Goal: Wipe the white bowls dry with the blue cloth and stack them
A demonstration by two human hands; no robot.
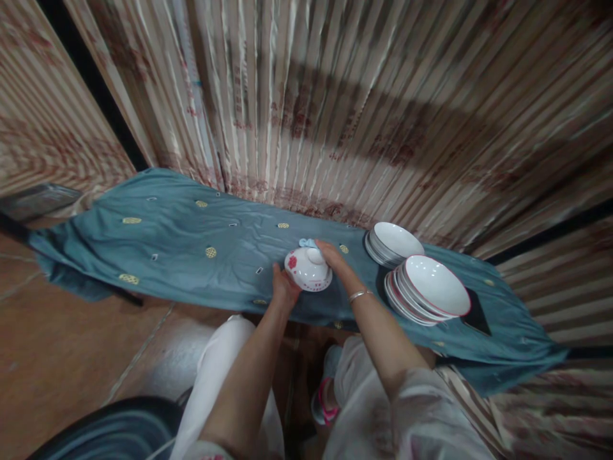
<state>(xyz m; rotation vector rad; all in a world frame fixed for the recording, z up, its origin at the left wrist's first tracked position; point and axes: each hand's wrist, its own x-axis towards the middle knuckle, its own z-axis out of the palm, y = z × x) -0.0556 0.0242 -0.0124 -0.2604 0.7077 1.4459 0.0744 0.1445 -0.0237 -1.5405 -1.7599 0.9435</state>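
A white bowl [310,276] with a red flower and red marks on its outside is held above the cloth, its foot ring turned up and away from me. My left hand [286,289] grips its lower left rim. At the upper right of the bowl is my right hand [330,254], fingers closed on a light blue cloth [308,243] that touches the bowl near its foot. Part of the blue cloth is hidden by the fingers, and the inside of the bowl does not show.
Right of my hands stand a stack of white bowls [397,240] and a nearer stack of red-rimmed bowls [438,284]. A flat black object [476,313] lies beside them. A green patterned tablecloth [177,233] covers the long table. Pleated curtains [268,115] hang behind it.
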